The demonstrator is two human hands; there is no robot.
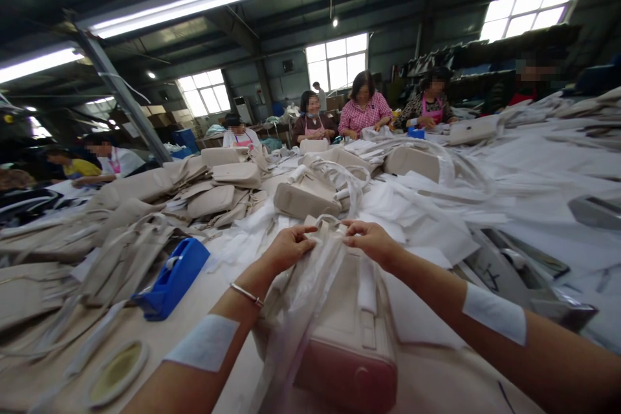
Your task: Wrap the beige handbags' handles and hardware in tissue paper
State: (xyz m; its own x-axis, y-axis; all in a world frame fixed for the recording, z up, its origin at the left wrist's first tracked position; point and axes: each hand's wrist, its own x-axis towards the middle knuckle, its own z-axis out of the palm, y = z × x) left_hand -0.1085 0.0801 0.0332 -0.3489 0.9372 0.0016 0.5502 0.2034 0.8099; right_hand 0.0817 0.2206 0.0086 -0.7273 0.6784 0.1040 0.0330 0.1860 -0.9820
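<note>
A beige bag (347,317) lies on the table right in front of me, its lower end reddish in the light. A long strap wrapped in clear plastic (303,317) runs down over its left side. At the bag's top, my left hand (290,247) pinches the plastic-wrapped strap between thumb and fingers. My right hand (369,240) is closed in a pinch at the other side of the same strap, near the small top handle (328,218). White wrapping (367,288) covers part of a strap on the bag's front. Exactly what lies between the fingertips is partly hidden.
A blue tape dispenser (172,279) and a tape roll (118,372) are at left; a grey dispenser (521,272) is at right. Beyond my hands sit another beige bag (305,194), piled bags (223,187) and white sheets (528,181). Several people work across the table.
</note>
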